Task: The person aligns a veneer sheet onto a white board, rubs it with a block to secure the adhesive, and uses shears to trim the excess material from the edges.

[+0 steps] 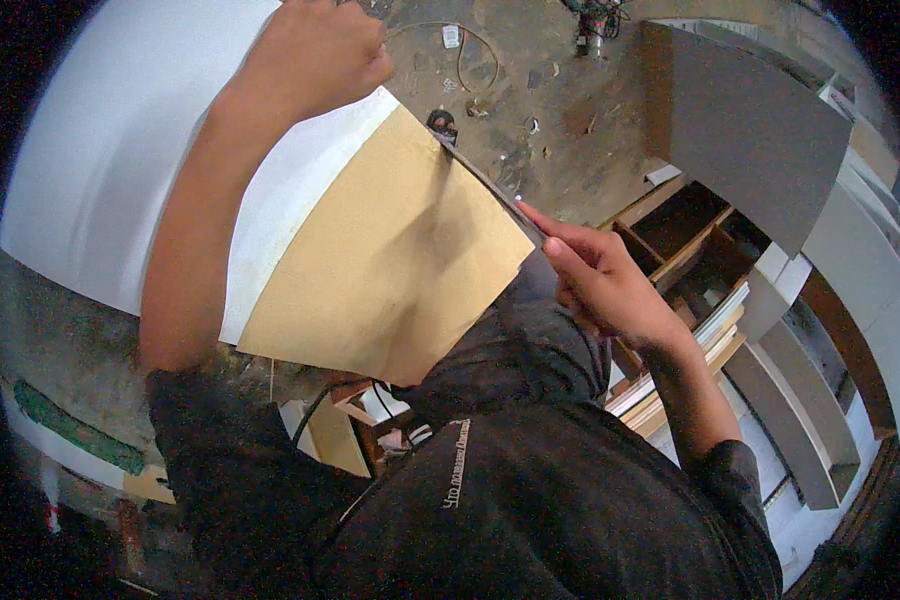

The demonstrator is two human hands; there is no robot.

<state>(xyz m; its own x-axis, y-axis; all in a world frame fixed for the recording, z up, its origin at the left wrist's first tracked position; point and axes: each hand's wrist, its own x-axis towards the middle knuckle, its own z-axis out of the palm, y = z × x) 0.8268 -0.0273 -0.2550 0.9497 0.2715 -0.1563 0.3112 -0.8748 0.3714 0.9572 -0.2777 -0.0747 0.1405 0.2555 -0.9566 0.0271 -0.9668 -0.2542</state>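
Observation:
A tan panel lies in front of me at a slant, with a shadow across its right half. A thin dark grey strip runs along its right edge. My right hand is at the right corner, thumb and forefinger closed on that edge. A white band borders the tan surface on the left, and a big white sheet spreads beyond it. Over the white part, near the panel's far corner, my left hand is closed in a fist. Its fingers curl out of sight, so whatever they hold is hidden.
Scraps and a cable litter the worn floor ahead. At the right stand a grey cabinet panel, a wooden compartment frame and stacked board strips. A power tool sits at the far top.

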